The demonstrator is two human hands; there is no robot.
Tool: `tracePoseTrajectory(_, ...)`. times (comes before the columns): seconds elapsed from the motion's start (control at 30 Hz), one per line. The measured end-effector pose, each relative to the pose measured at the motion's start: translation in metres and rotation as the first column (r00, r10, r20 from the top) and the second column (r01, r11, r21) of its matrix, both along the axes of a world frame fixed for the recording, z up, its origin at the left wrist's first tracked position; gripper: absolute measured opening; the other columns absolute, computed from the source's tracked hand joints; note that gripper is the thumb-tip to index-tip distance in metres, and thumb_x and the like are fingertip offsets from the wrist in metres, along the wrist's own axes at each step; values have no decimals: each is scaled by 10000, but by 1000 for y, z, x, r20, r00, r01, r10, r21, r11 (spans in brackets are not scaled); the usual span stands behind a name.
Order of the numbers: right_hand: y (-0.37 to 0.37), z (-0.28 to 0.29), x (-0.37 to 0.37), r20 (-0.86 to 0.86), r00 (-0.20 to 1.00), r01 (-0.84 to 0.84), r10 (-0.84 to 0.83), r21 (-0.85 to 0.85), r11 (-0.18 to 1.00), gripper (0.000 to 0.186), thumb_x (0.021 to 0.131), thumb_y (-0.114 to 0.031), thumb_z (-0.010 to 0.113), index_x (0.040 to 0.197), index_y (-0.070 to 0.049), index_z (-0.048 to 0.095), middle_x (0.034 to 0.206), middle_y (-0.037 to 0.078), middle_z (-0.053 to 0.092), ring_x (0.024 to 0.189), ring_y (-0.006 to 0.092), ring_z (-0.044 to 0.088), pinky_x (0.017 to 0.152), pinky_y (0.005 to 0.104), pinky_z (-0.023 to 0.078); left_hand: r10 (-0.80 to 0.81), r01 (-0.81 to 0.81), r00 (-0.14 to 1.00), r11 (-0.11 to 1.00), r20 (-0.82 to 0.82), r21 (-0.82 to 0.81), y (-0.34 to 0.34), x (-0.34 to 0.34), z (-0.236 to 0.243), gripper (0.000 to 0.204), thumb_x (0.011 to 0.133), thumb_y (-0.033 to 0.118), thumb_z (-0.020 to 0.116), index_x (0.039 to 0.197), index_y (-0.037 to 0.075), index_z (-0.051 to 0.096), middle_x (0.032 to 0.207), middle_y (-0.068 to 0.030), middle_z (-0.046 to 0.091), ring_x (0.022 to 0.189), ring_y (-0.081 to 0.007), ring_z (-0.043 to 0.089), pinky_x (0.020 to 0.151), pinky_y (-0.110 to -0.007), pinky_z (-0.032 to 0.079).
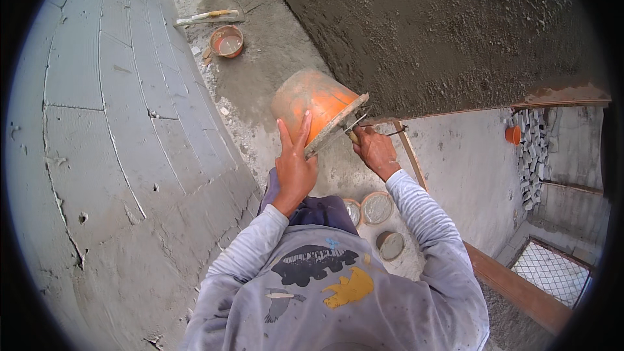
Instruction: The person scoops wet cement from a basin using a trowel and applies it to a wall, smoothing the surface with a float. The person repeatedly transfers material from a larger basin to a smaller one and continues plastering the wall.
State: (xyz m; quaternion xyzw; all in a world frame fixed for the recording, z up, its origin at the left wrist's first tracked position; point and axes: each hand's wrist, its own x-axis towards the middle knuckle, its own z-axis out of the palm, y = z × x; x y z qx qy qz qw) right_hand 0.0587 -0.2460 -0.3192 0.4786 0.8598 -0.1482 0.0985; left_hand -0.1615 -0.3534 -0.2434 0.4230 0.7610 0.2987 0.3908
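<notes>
An orange, mortar-smeared bucket [315,101] is tipped on its side in front of me. My left hand [296,162] grips it, fingers spread along its near side by the rim. My right hand [377,149] is closed on the wooden handle of a trowel [359,118], which is held at the bucket's rim; much of its blade is hidden.
Gray block wall [91,156] at left, wet render [455,19] at upper right, wooden plank [513,289] at lower right. Smaller bucket [226,43] and tools [208,17] up the passage; round containers [377,208] by my legs. Orange bucket [512,134], broken block pieces [528,162] farther right.
</notes>
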Motion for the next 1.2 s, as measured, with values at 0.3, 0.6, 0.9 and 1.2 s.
tracePoseTrajectory(0.3,4,6,-55,-430,859,140,-277,-324,936,409,933,-413,805,1223,-144,700,1029,190,773,950,420,748,792,506,563,229,-355,904,873,362,335,23,-85,-66,812,891,-86,587,1656,112,403,1555,-263,539,1359,-367,612,1026,-446,572)
tracePoseTrajectory(0.6,95,75,-155,-467,871,-63,-152,-413,909,463,941,-431,809,1285,-139,702,962,149,760,827,366,732,752,445,571,700,-689,463,670,544,-275,21,-166,-126,518,912,57,576,1427,55,529,1081,-99,678,794,-194,715,505,-307,616)
tracePoseTrajectory(0.9,329,-19,-158,-123,921,385,-369,164,908,434,1103,-413,612,1384,-82,608,1098,204,769,932,435,748,791,539,592,761,-734,442,611,474,-298,53,-231,-140,566,948,-22,506,1510,39,486,1309,-150,627,1083,-275,705,766,-422,680)
tracePoseTrajectory(1.2,212,39,-202,131,980,-143,149,-57,988,416,979,-294,764,1354,-176,628,1116,145,703,876,375,755,723,500,613,340,-337,940,930,6,146,136,-237,-124,1014,867,-126,647,1743,219,272,1728,-282,329,1351,-437,614,1075,-427,541)
